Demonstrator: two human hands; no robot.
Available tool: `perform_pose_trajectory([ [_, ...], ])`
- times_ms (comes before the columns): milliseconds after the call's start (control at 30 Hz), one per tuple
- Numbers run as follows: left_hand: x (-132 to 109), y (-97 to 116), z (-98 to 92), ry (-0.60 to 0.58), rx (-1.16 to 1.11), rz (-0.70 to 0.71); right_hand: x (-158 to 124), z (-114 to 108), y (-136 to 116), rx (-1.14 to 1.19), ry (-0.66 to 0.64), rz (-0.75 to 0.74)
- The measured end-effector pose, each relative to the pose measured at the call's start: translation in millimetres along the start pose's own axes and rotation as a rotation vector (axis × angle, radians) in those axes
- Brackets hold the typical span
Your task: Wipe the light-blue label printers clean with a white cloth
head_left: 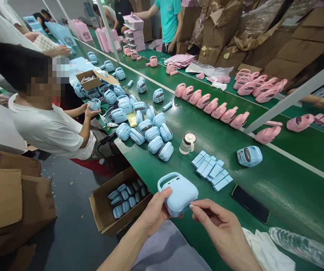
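A light-blue box-shaped device with a loop handle (182,194), like a small portable speaker, is tilted in front of me above my lap. My left hand (158,206) grips it at the handle end, thumb on top. At its lower right edge, my right hand (216,222) has thumb and index finger pinched together. A tiny white spot shows at those fingertips; I cannot tell whether it is a small part or a nail. Beyond the device lie several light-blue flat bars (211,169) in a row and a lidded glass jar (187,143).
Many blue devices (152,134) crowd the green table's left side. An open carton (99,210) below holds more. Pink devices (204,101) line the far side. A phone (250,203), white cloth (266,250) and plastic bottle (303,246) lie right. A co-worker (49,128) sits left.
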State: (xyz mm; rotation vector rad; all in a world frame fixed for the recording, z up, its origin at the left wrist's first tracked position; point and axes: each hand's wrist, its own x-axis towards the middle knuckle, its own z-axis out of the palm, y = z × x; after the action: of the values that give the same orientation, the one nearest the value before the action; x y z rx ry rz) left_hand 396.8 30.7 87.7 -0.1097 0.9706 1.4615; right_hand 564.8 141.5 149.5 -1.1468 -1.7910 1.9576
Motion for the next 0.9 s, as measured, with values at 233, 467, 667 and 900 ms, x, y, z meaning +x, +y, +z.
perform_pose_trajectory([
  [233,-17,2,0.8,0.029,0.018,0.02,0,12,-6,0.029,0.08,-0.015],
  [467,-26,3,-7.2,0.019,0.018,0.061,-1,24,-6,0.009,-0.066,0.036],
  [667,-29,5,-9.1,0.03,0.03,0.077,1,34,-12,-0.094,-0.093,0.007],
  [900,-31,11,-11.7,0.05,0.056,0.073,7,35,-16,-0.166,-0.148,0.003],
])
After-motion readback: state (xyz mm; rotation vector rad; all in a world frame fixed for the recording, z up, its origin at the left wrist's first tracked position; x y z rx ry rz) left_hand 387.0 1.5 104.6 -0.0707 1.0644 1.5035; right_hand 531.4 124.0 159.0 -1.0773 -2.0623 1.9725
